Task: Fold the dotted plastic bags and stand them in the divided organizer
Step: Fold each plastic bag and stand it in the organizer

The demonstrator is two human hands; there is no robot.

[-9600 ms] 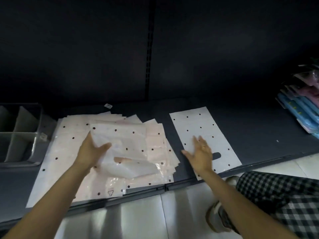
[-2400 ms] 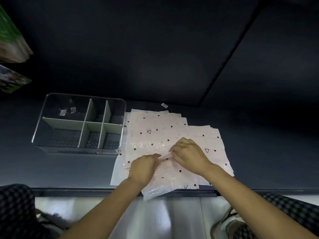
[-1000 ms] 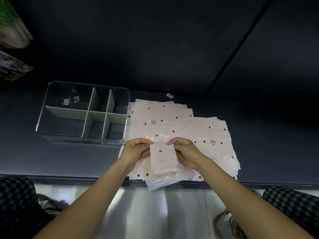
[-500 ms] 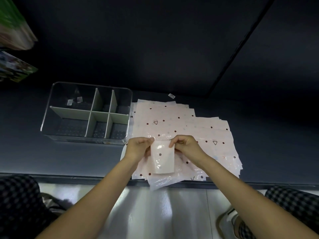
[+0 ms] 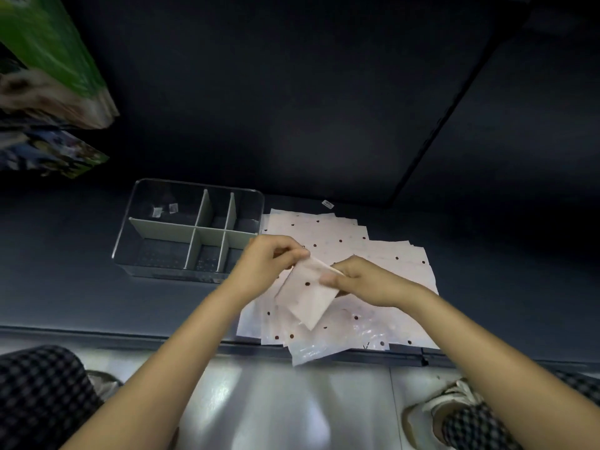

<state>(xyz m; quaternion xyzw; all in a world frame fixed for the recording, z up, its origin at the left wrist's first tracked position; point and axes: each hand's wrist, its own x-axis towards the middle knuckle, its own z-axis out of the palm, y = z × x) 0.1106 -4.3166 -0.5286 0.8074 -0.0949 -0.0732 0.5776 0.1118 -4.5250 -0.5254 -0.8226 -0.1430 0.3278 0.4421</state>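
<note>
A folded dotted plastic bag [image 5: 308, 295] hangs tilted between both hands, above a spread pile of flat dotted bags [image 5: 383, 271] on the dark shelf. My left hand [image 5: 271, 264] pinches the folded bag's upper left corner. My right hand [image 5: 360, 280] pinches its upper right edge. The clear divided organizer [image 5: 152, 203] stands on the shelf just left of the pile, and its white dividers form several compartments with no bags in them.
The shelf's front edge [image 5: 130, 334] runs below the pile, with pale floor under it. Green and printed packs [image 5: 48, 60] hang at the upper left. A small white label [image 5: 328, 204] lies behind the pile. Checked trouser legs and a shoe [image 5: 451, 404] sit at the bottom corners.
The folded bag has been lifted and tilted, its top leaning left toward the organizer. Both hands moved up and slightly left with it.
</note>
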